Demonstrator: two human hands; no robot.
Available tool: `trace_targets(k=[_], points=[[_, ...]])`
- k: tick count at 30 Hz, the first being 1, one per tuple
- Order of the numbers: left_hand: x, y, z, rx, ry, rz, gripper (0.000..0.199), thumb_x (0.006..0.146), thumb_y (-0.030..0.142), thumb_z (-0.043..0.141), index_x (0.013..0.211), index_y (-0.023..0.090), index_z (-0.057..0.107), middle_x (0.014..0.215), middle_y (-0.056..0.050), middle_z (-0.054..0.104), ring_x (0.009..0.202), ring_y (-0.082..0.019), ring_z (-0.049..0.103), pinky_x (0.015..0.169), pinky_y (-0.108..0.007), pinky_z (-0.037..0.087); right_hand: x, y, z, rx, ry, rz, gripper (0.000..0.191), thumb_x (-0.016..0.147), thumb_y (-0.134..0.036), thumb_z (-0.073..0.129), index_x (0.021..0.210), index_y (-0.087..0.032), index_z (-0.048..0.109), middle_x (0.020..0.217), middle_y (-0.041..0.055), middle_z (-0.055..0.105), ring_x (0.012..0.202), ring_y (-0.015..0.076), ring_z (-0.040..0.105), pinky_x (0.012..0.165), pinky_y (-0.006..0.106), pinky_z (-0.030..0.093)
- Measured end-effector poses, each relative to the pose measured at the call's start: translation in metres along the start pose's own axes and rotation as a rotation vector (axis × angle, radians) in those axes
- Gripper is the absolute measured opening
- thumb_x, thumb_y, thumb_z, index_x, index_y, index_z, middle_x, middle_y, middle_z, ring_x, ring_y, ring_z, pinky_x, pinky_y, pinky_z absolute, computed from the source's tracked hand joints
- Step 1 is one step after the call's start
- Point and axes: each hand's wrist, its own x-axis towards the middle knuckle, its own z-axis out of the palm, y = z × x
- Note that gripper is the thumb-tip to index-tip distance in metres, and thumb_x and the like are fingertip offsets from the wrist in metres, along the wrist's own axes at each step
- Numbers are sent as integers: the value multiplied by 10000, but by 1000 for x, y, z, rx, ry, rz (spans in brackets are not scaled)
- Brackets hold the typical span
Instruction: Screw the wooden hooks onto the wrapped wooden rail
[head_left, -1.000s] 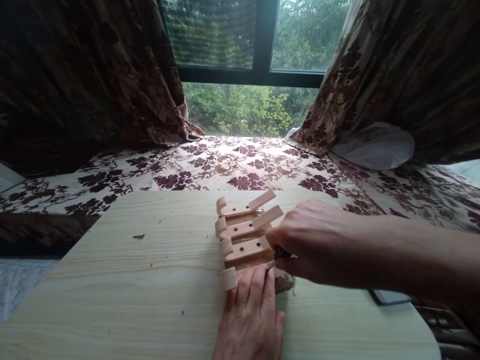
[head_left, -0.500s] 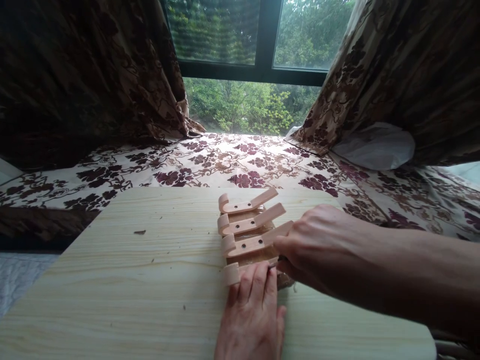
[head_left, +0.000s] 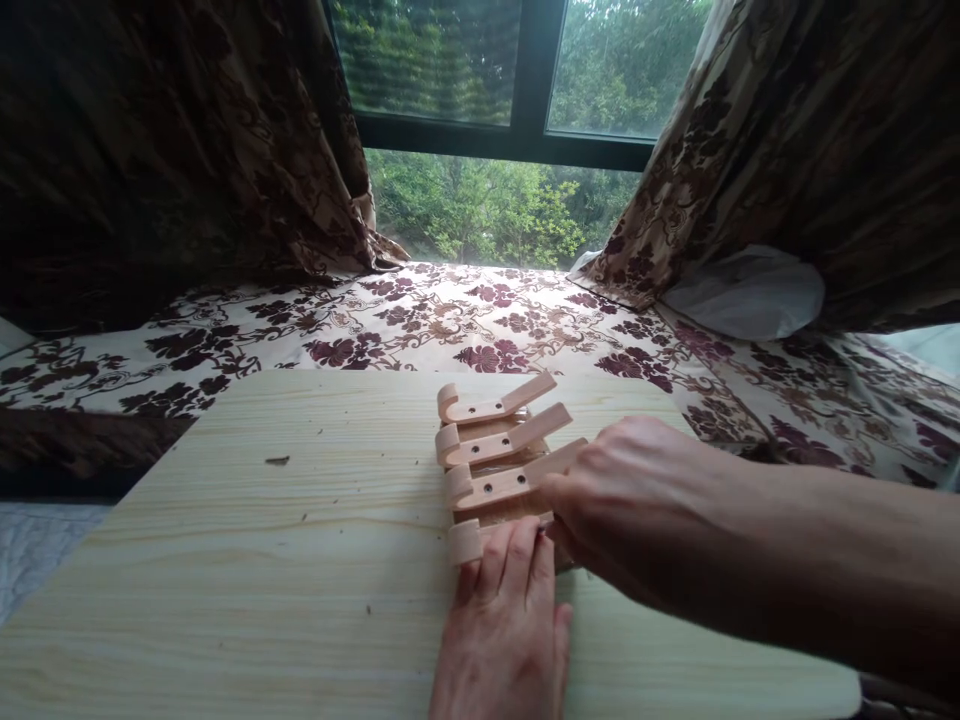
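Note:
Several pale wooden hooks lie side by side across a brown board (head_left: 491,514) on the table, the far ones with two dark screws each. My left hand (head_left: 504,620) presses its fingers on the nearest hook (head_left: 465,543), leaving its curled end uncovered. Just right of those fingertips, my right hand (head_left: 611,485) is closed around a thin dark tool, of which only a short tip shows. The third hook (head_left: 495,487) reaches up to the right hand's knuckles, while the two far hooks (head_left: 510,440) stand free of both hands.
A light wooden table (head_left: 247,560) carries a small dark scrap (head_left: 277,461) and some specks at the left. Behind it spreads a floral cloth (head_left: 420,320) below the window. Patterned curtains hang at both sides, with a white translucent bundle (head_left: 750,290) at the right.
My right hand has shifted slightly and its wrist has turned a little around the tool. My left hand stays on the nearest hook.

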Motion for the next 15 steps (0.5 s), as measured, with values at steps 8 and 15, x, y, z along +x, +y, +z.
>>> trace_targets(k=[8,15], points=[[1,0,-1,-14,11,-14,351,885,316,440,1193,181,541,1280,-71,544,1145,-234,507,905,-349,463,-3,6,-1,-17,-58,-111,144,787,-53,529,726,-155,610,641,29,583,536,123,477,499,279,300],[-1,-1,-2,-10,25,-12,394,884,299,443,1236,135,505,1287,-82,540,1173,-237,490,931,-356,452,-4,6,0,14,-49,107,139,791,-91,522,753,-145,644,543,9,562,449,96,438,469,264,274]])
